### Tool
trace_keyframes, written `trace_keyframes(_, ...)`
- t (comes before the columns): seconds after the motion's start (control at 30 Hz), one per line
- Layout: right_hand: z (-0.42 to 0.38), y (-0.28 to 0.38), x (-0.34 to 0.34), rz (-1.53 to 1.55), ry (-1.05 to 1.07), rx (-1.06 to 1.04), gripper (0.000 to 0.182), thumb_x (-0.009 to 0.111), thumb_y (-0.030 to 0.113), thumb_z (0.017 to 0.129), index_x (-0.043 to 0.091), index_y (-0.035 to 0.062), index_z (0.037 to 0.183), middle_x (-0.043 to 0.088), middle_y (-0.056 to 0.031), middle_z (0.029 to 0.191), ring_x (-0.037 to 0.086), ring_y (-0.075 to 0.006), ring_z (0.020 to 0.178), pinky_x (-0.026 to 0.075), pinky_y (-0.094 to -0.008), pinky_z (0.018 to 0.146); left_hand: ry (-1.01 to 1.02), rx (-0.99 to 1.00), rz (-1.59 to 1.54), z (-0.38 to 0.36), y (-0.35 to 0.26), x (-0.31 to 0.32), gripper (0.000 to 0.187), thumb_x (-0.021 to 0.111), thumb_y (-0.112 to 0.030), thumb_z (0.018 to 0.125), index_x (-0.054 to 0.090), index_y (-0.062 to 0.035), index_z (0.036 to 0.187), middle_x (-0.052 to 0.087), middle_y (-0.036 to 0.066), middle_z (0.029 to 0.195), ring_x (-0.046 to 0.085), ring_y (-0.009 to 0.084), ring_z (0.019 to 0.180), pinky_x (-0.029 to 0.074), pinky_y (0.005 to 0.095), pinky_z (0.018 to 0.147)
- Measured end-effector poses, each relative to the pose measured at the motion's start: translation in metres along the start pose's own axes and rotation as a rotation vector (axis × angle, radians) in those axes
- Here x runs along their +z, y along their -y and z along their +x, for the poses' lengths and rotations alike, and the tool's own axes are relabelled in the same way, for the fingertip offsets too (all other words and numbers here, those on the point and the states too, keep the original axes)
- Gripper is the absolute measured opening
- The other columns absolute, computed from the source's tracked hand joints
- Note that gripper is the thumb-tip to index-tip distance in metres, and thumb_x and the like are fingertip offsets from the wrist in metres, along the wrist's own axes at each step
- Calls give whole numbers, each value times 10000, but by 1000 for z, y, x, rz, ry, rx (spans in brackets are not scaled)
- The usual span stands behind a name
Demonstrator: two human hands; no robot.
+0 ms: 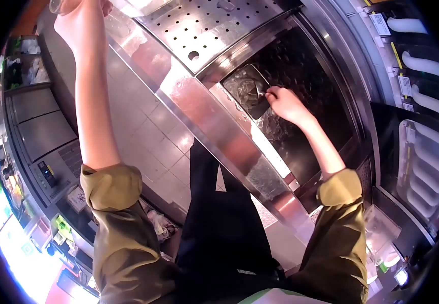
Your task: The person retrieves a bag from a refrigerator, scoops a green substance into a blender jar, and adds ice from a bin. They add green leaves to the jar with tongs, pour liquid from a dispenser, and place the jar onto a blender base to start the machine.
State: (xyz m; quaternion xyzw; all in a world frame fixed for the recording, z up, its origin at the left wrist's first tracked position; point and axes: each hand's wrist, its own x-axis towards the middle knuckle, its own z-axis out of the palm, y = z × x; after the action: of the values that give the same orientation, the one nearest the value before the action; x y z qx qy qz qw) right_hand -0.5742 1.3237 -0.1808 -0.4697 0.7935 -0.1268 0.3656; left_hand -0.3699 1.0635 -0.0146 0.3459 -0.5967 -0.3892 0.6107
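Observation:
My right hand (286,105) reaches into a dark steel-framed well. Its fingers are closed on a short pale handle (262,93) that reaches over a square dark-rimmed container (237,83). Clear, glossy pieces that look like ice lie in this container, and I cannot make out the tool's far end among them. More clear pieces (272,126) are scattered just below it. My left hand (75,23) is raised at the upper left, fingers wrapped round a clear cup (60,6), which the frame edge partly cuts off.
A perforated steel drain plate (199,30) adjoins the well. The counter's steel front edge (219,134) runs diagonally before my legs. White curved handles (422,63) line the right side. Grey cabinets (45,131) stand at left, across the tiled floor (153,131).

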Motion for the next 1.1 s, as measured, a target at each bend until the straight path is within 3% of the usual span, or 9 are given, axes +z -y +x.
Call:
trace_keyframes(0.17, -51, 14, -12, -133, -373, -15, 286, 528, 118, 781, 516, -13, 1035, 465, -192, 995, 457, -343, 963, 386, -376, 836, -42, -84, -50, 3, 4, -7, 312, 697, -75, 711, 431, -109, 551, 441, -20, 522, 386, 68, 466, 342, 218, 478)
trace_keyframes(0.37, -238, 36, -17, 604, -589, -14, 187, 436, 49, 773, 527, 36, 935, 476, -142, 936, 488, -263, 894, 412, -336, 781, 89, -23, 192, -71, -83, -82, 152, 606, -103, 778, 500, -16, 712, 433, -6, 618, 386, 78, 538, 323, 201, 468)
trace_keyframes(0.43, -302, 44, 2, 168, -752, 142, 174, 434, 37, 774, 534, 37, 916, 487, -128, 911, 494, -256, 883, 414, -324, 767, 332, 116, 264, -86, -124, -101, 156, 557, -10, 738, 429, -57, 662, 376, -11, 622, 364, 97, 551, 379, 264, 553)
trace_keyframes(0.47, -334, 49, 14, 265, -836, 197, 158, 438, 43, 773, 533, 35, 899, 484, -129, 893, 492, -263, 867, 413, -333, 760, 211, -196, 19, -110, -158, -88, 187, 529, -90, 764, 400, -100, 629, 364, -8, 604, 359, 94, 550, 364, 296, 595)
trace_keyframes(0.53, -390, 56, 45, 465, -984, 225, 127, 447, 56, 773, 532, 31, 865, 479, -132, 859, 490, -277, 835, 410, -351, 744, 513, -250, -278, -131, -154, -120, 360, 629, -88, 767, 435, -37, 1066, 511, 41, 852, 482, 117, 711, 428, 235, 624)
trace_keyframes(0.67, -490, 41, 108, 593, -1227, 398, 125, 498, 23, 749, 576, 45, 844, 503, -100, 821, 524, -219, 792, 429, -304, 685, 970, 124, -239, -210, -230, -103, 286, 668, -125, 660, 402, -119, 766, 436, -1, 756, 445, 137, 680, 378, 327, 705)
trace_keyframes(0.83, -649, -4, 177, 754, -1525, 693, 136, 459, 18, 779, 580, 51, 833, 514, -84, 844, 510, -193, 810, 425, -281, 697, 1606, 216, -323, -353, -307, -48, 863, 804, -30, 498, 277, -62, 1181, 428, 73, 1079, 451, 191, 985, 397, 355, 846)
trace_keyframes(1.0, -859, -62, 284, 811, -1928, 1078, 125, 462, 10, 793, 564, 22, 865, 525, -65, 846, 534, -147, 740, 435, -250, 660, 1938, -494, -471, -591, -484, 16, 314, 678, 86, 637, 406, -72, 625, 487, 16, 613, 468, 95, 575, 412, 230, 558)
trace_keyframes(1.1, -978, -97, 321, 805, -2029, 1181, 110, 470, 23, 796, 562, 17, 855, 529, -64, 824, 523, -141, 695, 430, -253, 632, 2021, -550, -424, -723, -551, 37, 297, 676, 88, 627, 421, -63, 652, 511, 30, 675, 493, 102, 614, 428, 242, 588)
